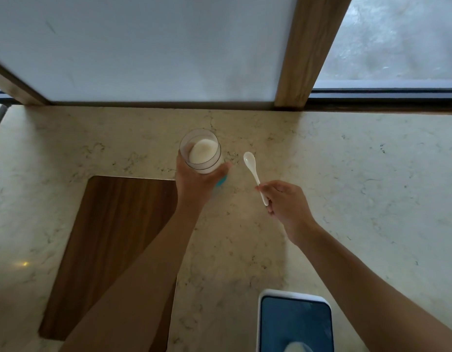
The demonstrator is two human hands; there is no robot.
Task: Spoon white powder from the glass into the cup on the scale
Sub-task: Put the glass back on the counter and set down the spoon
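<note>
Taking the glass as the marker, we start out on the left: one dark wooden board lies flat on the marbled counter, below and left of the glass, its far right corner tucked just under the hand that holds it. Across the board runs one bare forearm, and at its end the left hand is wrapped round the lower part of the glass, thumb on the left wall, fingers curling up on the right. One glass, then, clear-walled, tilted a little, with one mound of white powder inside it, heaped toward the right side. Peeking out just under those fingers, right of the glass base, is a sliver of something blue; what it is I cannot tell.

Moving right of the glass: one white spoon, bowl pointing up toward the window wall, near the glass but apart from it, the bowl looking empty. The right hand pinches its handle, fingers closed on the stem.

Further down and right of the glass, at the bottom edge: one white-rimmed scale with a dark blue top, and on it a pale rounded shape, cut off by the frame, too little showing to call it the cup.
</note>
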